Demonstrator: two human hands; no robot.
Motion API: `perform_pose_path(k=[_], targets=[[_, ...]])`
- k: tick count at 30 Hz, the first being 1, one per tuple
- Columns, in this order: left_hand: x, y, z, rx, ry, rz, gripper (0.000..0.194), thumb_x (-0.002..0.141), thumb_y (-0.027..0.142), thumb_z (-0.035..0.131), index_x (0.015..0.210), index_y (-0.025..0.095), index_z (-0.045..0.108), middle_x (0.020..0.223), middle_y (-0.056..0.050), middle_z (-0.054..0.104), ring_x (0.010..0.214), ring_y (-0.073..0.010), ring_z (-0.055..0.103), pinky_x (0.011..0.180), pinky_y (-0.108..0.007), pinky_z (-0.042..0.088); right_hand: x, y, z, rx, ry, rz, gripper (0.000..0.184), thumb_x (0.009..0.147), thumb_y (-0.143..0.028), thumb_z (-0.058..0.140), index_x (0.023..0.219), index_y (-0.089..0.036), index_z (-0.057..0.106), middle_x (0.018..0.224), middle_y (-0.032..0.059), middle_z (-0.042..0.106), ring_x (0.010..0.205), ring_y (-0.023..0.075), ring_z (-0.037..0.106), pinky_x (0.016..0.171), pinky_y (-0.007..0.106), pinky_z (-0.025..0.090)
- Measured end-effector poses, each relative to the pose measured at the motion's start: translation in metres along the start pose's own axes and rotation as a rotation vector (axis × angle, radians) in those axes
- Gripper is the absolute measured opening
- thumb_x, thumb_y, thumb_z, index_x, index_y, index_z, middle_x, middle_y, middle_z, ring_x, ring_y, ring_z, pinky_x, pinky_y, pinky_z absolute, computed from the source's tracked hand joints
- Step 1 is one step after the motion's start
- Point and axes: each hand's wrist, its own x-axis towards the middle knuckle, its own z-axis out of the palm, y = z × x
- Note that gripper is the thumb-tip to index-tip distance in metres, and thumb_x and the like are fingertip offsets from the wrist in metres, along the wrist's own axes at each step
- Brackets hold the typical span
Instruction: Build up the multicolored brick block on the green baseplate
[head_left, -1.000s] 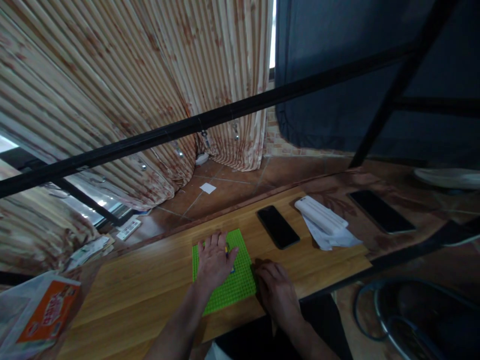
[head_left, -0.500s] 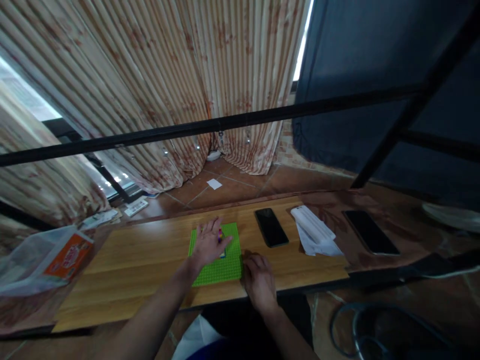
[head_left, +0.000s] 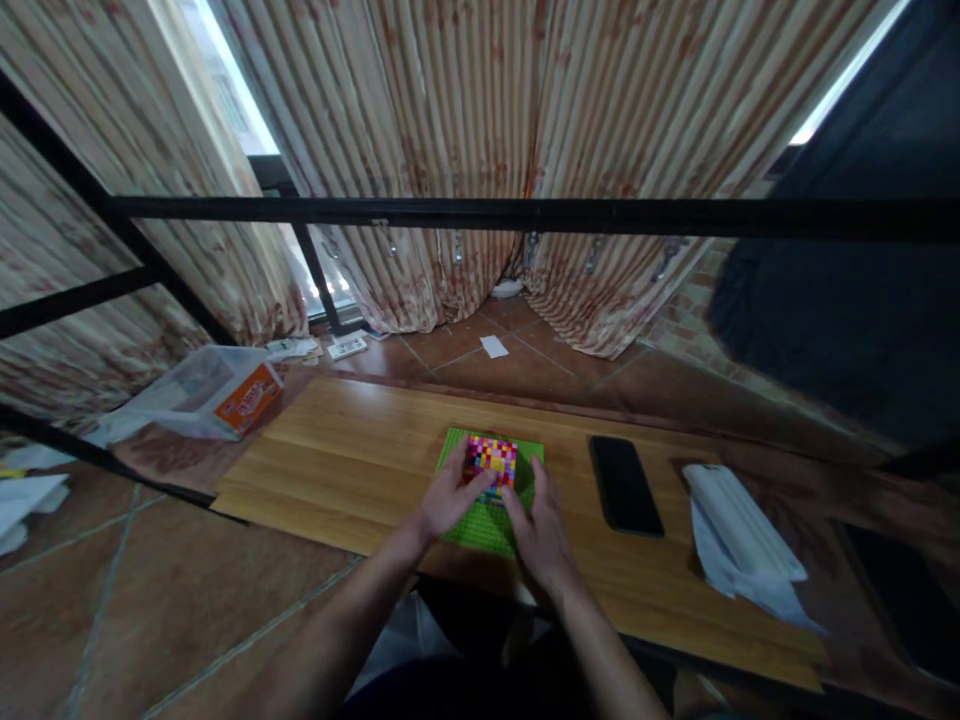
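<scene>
A green studded baseplate [head_left: 480,530] lies on the wooden board in front of me. On it sits a square block of small multicoloured toy bricks [head_left: 495,457], its top a mosaic of pink, red, yellow, orange and white. My left hand [head_left: 448,492] grips the block from the left, fingers along that side and thumb across its near edge. At the near right corner, the thumb of my right hand [head_left: 541,525] touches the block. The other right fingers are spread away from it over the baseplate. Part of the block's near side is hidden by the thumbs.
A black phone [head_left: 626,485] lies right of the baseplate, then a white folded packet [head_left: 742,530] and a dark flat device [head_left: 900,590]. A clear plastic tub [head_left: 202,395] with an orange label stands left. A black rail [head_left: 465,212] crosses beyond the board [head_left: 337,440].
My view has turned, so the scene lies differently. My left hand has moved off the top of the block to its left side, uncovering it. My right hand has come to its near right corner.
</scene>
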Motion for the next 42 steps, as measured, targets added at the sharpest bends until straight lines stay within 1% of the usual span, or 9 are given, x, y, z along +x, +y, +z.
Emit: perform_pose_path(k=[5, 11, 17, 25, 29, 32, 35, 39, 42], targets=[[-0.003, -0.006, 0.003, 0.256, -0.058, 0.079, 0.081, 0.080, 0.041, 0.066, 0.148, 0.014, 0.030, 0.153, -0.014, 0.035, 0.143, -0.0296, 0.028, 0.120, -0.044, 0.016, 0.011, -0.010, 0.021, 0.069, -0.076, 0.024, 0.073, 0.091, -0.055, 0.042, 0.150, -0.016, 0.025, 0.155, 0.0156, 0.029, 0.143, 0.0251, 0.026, 0.116, 0.048, 0.023], [-0.002, -0.017, 0.000, 0.496, -0.092, 0.166, 0.073, 0.089, 0.047, 0.048, 0.150, 0.014, 0.024, 0.155, -0.016, 0.030, 0.145, -0.0275, 0.023, 0.120, -0.046, 0.018, 0.008, -0.009, 0.029, 0.052, -0.032, 0.034, 0.072, 0.091, -0.053, 0.043, 0.151, -0.019, 0.023, 0.155, 0.0139, 0.030, 0.141, 0.0246, 0.030, 0.115, 0.047, 0.025], [-0.002, -0.019, 0.000, 0.495, -0.103, 0.227, 0.069, 0.091, 0.044, 0.046, 0.149, 0.012, 0.026, 0.154, -0.017, 0.032, 0.145, -0.0277, 0.025, 0.119, -0.047, 0.020, 0.007, -0.008, 0.038, 0.058, 0.037, 0.022, 0.073, 0.091, -0.053, 0.043, 0.151, -0.018, 0.021, 0.153, 0.0156, 0.031, 0.138, 0.0256, 0.035, 0.111, 0.047, 0.032], [-0.003, -0.019, 0.002, 0.367, -0.073, 0.181, 0.076, 0.088, 0.045, 0.052, 0.151, 0.014, 0.023, 0.157, -0.014, 0.027, 0.147, -0.0262, 0.019, 0.121, -0.044, 0.015, 0.003, -0.008, 0.029, 0.061, -0.053, 0.015, 0.076, 0.089, -0.055, 0.044, 0.152, -0.020, 0.019, 0.155, 0.0132, 0.029, 0.143, 0.0240, 0.028, 0.115, 0.047, 0.024], [-0.013, -0.026, -0.007, 0.228, -0.061, 0.175, 0.088, 0.086, 0.047, 0.058, 0.153, 0.015, 0.011, 0.158, -0.017, 0.021, 0.146, -0.0269, 0.022, 0.120, -0.046, 0.017, -0.005, 0.006, 0.006, -0.008, 0.033, -0.002, 0.079, 0.088, -0.054, 0.046, 0.152, -0.018, 0.016, 0.151, 0.0161, 0.036, 0.137, 0.0252, 0.039, 0.110, 0.047, 0.032], [-0.025, -0.030, -0.017, 0.179, -0.044, 0.184, 0.087, 0.085, 0.045, 0.061, 0.153, 0.018, 0.013, 0.156, -0.016, 0.027, 0.143, -0.0270, 0.028, 0.118, -0.048, 0.022, -0.008, 0.026, -0.029, -0.242, 0.267, -0.051, 0.078, 0.086, -0.056, 0.046, 0.147, -0.011, 0.029, 0.146, 0.0208, 0.041, 0.136, 0.0306, 0.037, 0.108, 0.050, 0.032], [-0.036, -0.030, -0.025, 0.186, -0.052, 0.205, 0.081, 0.084, 0.041, 0.063, 0.150, 0.021, 0.022, 0.153, -0.016, 0.034, 0.140, -0.0273, 0.035, 0.116, -0.049, 0.026, -0.006, 0.048, -0.068, -0.520, 0.465, 0.023, 0.087, 0.081, -0.062, 0.049, 0.144, -0.004, 0.031, 0.141, 0.0276, 0.041, 0.133, 0.0390, 0.036, 0.105, 0.057, 0.030], [-0.040, -0.027, -0.026, 0.189, -0.027, 0.196, 0.071, 0.083, 0.040, 0.065, 0.145, 0.022, 0.034, 0.148, -0.014, 0.042, 0.132, -0.0279, 0.045, 0.112, -0.049, 0.032, -0.003, 0.069, -0.094, -0.761, 0.409, 0.237, 0.098, 0.076, -0.066, 0.053, 0.145, -0.002, 0.027, 0.137, 0.0326, 0.044, 0.124, 0.0462, 0.044, 0.094, 0.059, 0.036], [-0.040, -0.027, -0.025, 0.178, 0.017, 0.176, 0.067, 0.082, 0.042, 0.064, 0.141, 0.022, 0.039, 0.145, -0.013, 0.045, 0.127, -0.0270, 0.049, 0.109, -0.047, 0.037, -0.001, 0.074, -0.095, -0.823, 0.323, 0.229, 0.093, 0.078, -0.061, 0.054, 0.143, 0.002, 0.030, 0.127, 0.0329, 0.053, 0.119, 0.0448, 0.049, 0.094, 0.056, 0.037]])
